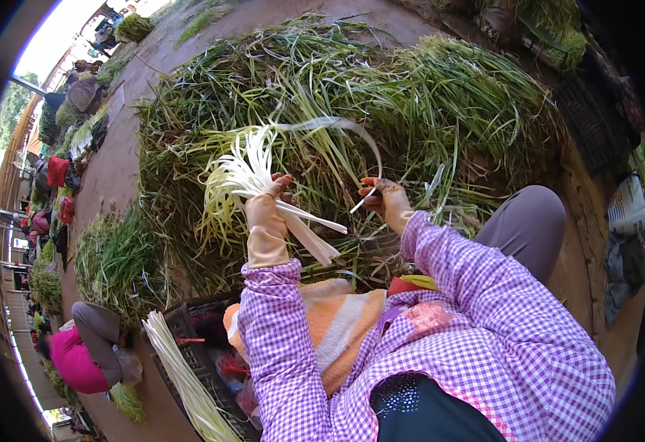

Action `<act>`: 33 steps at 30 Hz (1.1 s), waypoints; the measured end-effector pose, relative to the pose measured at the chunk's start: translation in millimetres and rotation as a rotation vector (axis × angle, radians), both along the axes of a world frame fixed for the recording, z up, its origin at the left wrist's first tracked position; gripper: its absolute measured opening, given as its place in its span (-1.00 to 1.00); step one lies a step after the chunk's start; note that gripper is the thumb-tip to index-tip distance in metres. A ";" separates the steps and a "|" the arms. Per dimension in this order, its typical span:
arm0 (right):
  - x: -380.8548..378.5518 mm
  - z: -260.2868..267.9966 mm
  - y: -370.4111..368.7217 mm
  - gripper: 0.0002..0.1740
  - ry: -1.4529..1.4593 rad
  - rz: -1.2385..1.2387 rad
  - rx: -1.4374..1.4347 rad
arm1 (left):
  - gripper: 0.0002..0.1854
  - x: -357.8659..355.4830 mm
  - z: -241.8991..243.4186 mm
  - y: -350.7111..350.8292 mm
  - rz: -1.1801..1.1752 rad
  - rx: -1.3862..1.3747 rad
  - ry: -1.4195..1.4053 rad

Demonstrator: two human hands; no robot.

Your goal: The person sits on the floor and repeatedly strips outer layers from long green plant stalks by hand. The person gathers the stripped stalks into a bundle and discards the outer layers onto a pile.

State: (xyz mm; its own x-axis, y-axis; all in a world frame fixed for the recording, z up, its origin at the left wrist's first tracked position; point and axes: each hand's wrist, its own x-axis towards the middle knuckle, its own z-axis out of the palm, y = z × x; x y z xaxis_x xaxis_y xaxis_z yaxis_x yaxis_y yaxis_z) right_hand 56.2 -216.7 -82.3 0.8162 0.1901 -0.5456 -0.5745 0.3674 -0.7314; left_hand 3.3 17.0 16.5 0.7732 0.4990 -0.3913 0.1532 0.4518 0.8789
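Observation:
My left hand (266, 218) grips a bunch of white, peeled-looking stalks (253, 166). Their curled, pale yellow-white leafy ends fan out to the upper left. The cut-looking ends point to the lower right, with one stalk set apart from the others. Between the fingers of my right hand (387, 201) is a single pale stalk (376, 148), arching up and left in a blurred curve. Both hands are above a broad heap of green, leafy, chive-like stalks (322, 72) on the ground. An orange and white striped towel (344, 331) covers my lap.
A black plastic crate (209, 359) at my left has a long bundle of pale stalks (184, 370) along its edge. A smaller green heap (115, 254) lies further left, near a crouching person in pink (76, 362). A dark crate (593, 116) stands at the upper right.

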 end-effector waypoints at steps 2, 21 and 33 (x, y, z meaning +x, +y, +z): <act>-0.7 -8.5 -6.8 -0.65 -0.126 0.468 -0.115 | -0.86 -0.5 -11.4 -9.8 -0.029 -0.040 0.123; 90.6 -38.9 45.0 -0.49 -0.041 0.411 -0.010 | -0.89 -45.3 -0.4 -89.5 -0.129 -0.177 0.273; 203.2 -34.8 50.5 -0.71 0.275 -0.167 0.390 | -0.89 -126.3 27.1 -38.6 0.016 -0.330 0.150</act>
